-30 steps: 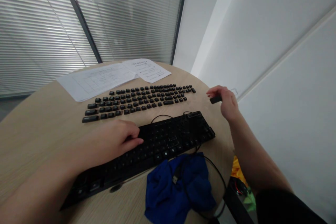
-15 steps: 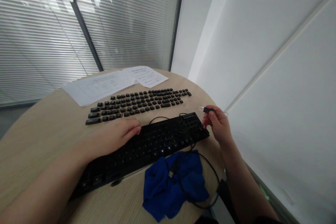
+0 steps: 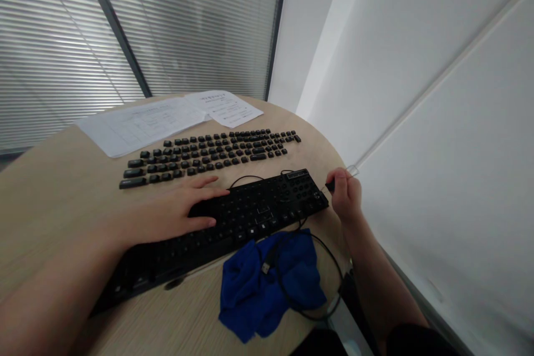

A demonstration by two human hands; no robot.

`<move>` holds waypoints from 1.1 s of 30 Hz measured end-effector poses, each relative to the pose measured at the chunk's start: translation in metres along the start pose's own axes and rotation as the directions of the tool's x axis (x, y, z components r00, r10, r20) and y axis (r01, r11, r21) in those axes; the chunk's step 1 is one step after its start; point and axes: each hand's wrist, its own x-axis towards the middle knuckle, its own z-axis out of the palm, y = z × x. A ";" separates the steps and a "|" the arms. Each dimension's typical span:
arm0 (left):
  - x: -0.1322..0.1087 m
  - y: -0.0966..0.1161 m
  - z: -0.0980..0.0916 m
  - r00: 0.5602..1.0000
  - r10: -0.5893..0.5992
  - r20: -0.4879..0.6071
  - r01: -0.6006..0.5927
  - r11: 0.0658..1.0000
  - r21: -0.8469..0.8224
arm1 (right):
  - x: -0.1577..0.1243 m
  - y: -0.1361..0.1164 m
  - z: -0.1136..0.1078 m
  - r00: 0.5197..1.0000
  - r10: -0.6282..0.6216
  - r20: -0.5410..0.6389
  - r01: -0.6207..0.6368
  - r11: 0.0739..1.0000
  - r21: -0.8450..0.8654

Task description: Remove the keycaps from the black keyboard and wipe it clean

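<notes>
A black keyboard [image 3: 233,222] lies slanted across the near side of the table. My left hand [image 3: 179,208] rests over its left half, fingers spread and touching the top. Closed around the black handle of a wire keycap puller [image 3: 331,184] is my right hand [image 3: 347,194]. The puller's thin wires point at the keyboard's right end; whether they grip a key I cannot tell. Behind the keyboard, loose black keycaps [image 3: 217,156] lie in rows.
Printed paper sheets [image 3: 146,122] lie at the back of the round wooden table [image 3: 54,194]. A blue cloth [image 3: 267,289] sits in front of the keyboard, with a USB cable [image 3: 329,247] looped over it. A white wall [image 3: 417,94] stands close on the right.
My left hand has gone from curled fingers to spread ones on the keyboard. My right hand has turned, bringing the puller's wire end down to the keyboard's right end.
</notes>
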 end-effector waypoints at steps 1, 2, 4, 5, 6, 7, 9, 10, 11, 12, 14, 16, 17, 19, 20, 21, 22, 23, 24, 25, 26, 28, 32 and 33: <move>0.000 0.001 0.001 1.000 0.012 0.013 -0.011 1.000 -0.005 | 0.000 -0.001 -0.001 1.000 -0.005 -0.022 0.004 0.999 -0.035; 0.000 0.002 0.002 1.000 0.021 0.022 -0.021 1.000 -0.013 | 0.000 -0.003 -0.001 0.998 -0.007 -0.057 0.003 0.998 -0.061; 0.001 0.003 0.005 0.999 0.031 0.035 -0.030 0.999 -0.023 | 0.002 -0.006 -0.001 0.995 -0.011 -0.096 0.001 0.995 -0.104; 0.001 0.004 0.005 0.999 0.031 0.042 -0.030 0.999 -0.022 | 0.003 -0.007 -0.001 0.995 -0.015 -0.096 0.003 0.993 -0.121; 0.002 0.004 0.006 0.998 0.030 0.050 -0.029 0.999 -0.019 | 0.003 -0.008 -0.001 0.995 -0.019 -0.095 0.006 0.991 -0.137; 0.002 0.005 0.006 0.998 0.028 0.059 -0.027 1.000 -0.015 | 0.004 -0.009 0.000 0.995 -0.023 -0.095 0.008 0.989 -0.150; 0.003 0.006 0.006 0.997 0.025 0.074 -0.025 1.000 -0.008 | 0.005 -0.011 0.000 0.995 -0.030 -0.096 0.013 0.985 -0.172; 0.003 0.006 0.005 0.997 0.024 0.079 -0.024 1.000 -0.005 | 0.005 -0.011 0.000 0.995 -0.032 -0.097 0.014 0.983 -0.181; 0.003 0.007 0.005 0.996 0.024 0.082 -0.023 1.000 -0.004 | 0.006 -0.012 0.000 0.995 -0.034 -0.097 0.015 0.982 -0.189; 0.003 0.008 0.005 0.996 0.023 0.088 -0.023 1.000 -0.001 | 0.006 -0.012 0.000 0.995 -0.035 -0.095 0.016 0.980 -0.196; 0.003 0.008 0.004 0.995 0.018 0.100 -0.018 1.000 0.003 | 0.006 -0.012 0.000 0.996 -0.037 -0.086 0.018 0.978 -0.209; 0.004 0.009 0.004 0.994 0.009 0.108 -0.009 1.000 0.000 | 0.006 -0.012 0.000 0.996 -0.037 -0.077 0.019 0.976 -0.217; 0.004 0.009 0.004 0.994 0.006 0.108 -0.006 1.000 -0.003 | 0.006 -0.012 0.000 0.996 -0.036 -0.076 0.019 0.976 -0.219; 0.004 0.009 0.004 0.995 0.006 0.101 -0.005 1.000 -0.009 | 0.006 -0.012 0.000 0.996 -0.034 -0.079 0.015 0.975 -0.222; 0.004 0.009 0.004 0.995 0.009 0.097 -0.008 1.000 -0.010 | 0.006 -0.012 0.000 0.996 -0.031 -0.082 0.012 0.975 -0.223; 0.005 0.009 0.005 0.996 0.013 0.093 -0.012 1.000 -0.010 | 0.006 -0.013 0.000 0.996 -0.028 -0.085 0.009 0.974 -0.225; 0.005 0.009 0.005 0.996 0.016 0.092 -0.015 1.000 -0.010 | 0.006 -0.013 0.000 0.996 -0.025 -0.086 0.005 0.974 -0.226; 0.005 0.009 0.005 0.996 0.018 0.091 -0.017 1.000 -0.008 | 0.006 -0.014 0.000 0.996 -0.022 -0.083 0.002 0.974 -0.227; 0.005 0.009 0.005 0.996 0.018 0.092 -0.018 1.000 -0.006 | 0.006 -0.015 0.000 0.997 -0.018 -0.078 0.000 0.974 -0.227; 0.005 0.009 0.004 0.995 0.018 0.095 -0.018 1.000 -0.005 | 0.006 -0.015 0.000 0.998 -0.016 -0.069 0.000 0.974 -0.228; 0.004 0.009 0.004 0.995 0.018 0.099 -0.018 1.000 -0.005 | 0.007 -0.016 -0.001 0.998 -0.015 -0.058 0.001 0.973 -0.231; 0.004 0.010 0.003 0.995 0.018 0.102 -0.017 1.000 -0.008 | 0.007 -0.018 -0.001 0.999 -0.018 -0.041 0.007 0.971 -0.240; 0.004 0.011 0.002 0.995 0.015 0.100 -0.014 1.000 -0.003 | 0.007 -0.021 -0.003 0.999 -0.015 -0.045 0.003 0.965 -0.261; 0.004 0.012 0.002 0.995 0.015 0.102 -0.016 1.000 0.001 | 0.007 -0.022 -0.003 0.999 -0.013 -0.046 0.001 0.964 -0.266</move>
